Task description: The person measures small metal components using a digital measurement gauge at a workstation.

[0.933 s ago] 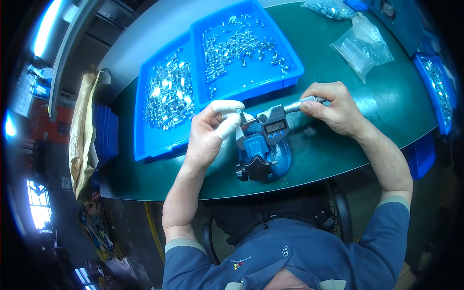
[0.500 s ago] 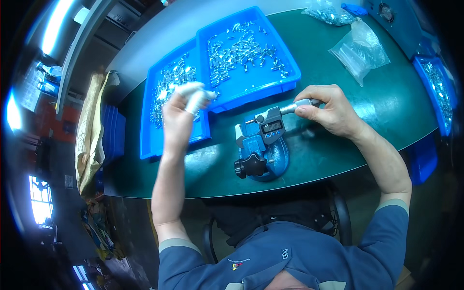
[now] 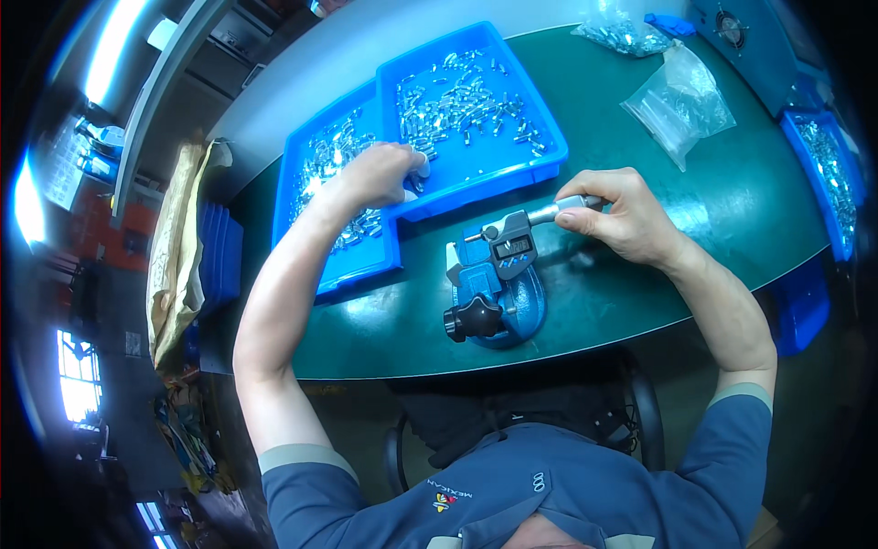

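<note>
My right hand (image 3: 626, 218) pinches the thimble end of a digital micrometer (image 3: 512, 245) between thumb and fingers. The micrometer is clamped in a blue stand (image 3: 523, 306) with a black star knob (image 3: 479, 317); its jaw gap shows nothing I can make out. At the wall between two blue trays, my left hand (image 3: 382, 174) curls downward, white covers on its fingertips. Its fingers are bent together at the near left corner of the right tray (image 3: 494, 171); anything in them is too small to tell. Small shiny metal cylinders (image 3: 462, 105) lie scattered in both trays.
The left tray (image 3: 358, 274) stands against the right one. Clear plastic bags (image 3: 681, 105) lie at the far right, one holding metal parts (image 3: 626, 38). Another blue bin of parts (image 3: 828, 169) is at the right edge. Brown paper (image 3: 178, 256) and stacked blue bins (image 3: 218, 252) stand left.
My left hand has moved right and slightly down, from above the left tray to the right tray's near corner, its elbow swinging outward. My right hand stays on the micrometer's thimble.
</note>
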The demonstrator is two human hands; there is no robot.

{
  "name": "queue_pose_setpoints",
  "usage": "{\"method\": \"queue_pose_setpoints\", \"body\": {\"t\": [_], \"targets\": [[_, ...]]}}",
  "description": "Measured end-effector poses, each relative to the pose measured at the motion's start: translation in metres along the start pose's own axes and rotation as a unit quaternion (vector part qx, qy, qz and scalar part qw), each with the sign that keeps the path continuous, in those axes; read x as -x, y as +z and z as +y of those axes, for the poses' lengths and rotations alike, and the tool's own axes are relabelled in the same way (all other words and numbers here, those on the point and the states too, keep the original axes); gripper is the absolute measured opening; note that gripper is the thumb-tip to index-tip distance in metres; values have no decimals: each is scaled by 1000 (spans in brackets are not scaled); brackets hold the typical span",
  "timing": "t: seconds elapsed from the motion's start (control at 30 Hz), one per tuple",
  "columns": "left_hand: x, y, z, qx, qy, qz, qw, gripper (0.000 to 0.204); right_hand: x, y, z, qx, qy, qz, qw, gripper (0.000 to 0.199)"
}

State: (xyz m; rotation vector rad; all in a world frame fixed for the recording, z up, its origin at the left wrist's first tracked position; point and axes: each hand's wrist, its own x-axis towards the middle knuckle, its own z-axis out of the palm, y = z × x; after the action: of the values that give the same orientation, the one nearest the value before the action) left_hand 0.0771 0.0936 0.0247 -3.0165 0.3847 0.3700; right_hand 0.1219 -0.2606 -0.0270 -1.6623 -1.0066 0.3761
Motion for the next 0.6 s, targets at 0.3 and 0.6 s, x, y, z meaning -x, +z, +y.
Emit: {"method": "queue_pose_setpoints", "body": {"t": [0.3, 0.6], "targets": [[-9, 26, -2, 79, -29, 117, 990, 23, 1, -1, -4, 16, -3, 7, 1000, 24], [-12, 28, 6, 71, -9, 124, 990, 20, 2, 0, -5, 29, -6, 7, 1000, 24]]}}
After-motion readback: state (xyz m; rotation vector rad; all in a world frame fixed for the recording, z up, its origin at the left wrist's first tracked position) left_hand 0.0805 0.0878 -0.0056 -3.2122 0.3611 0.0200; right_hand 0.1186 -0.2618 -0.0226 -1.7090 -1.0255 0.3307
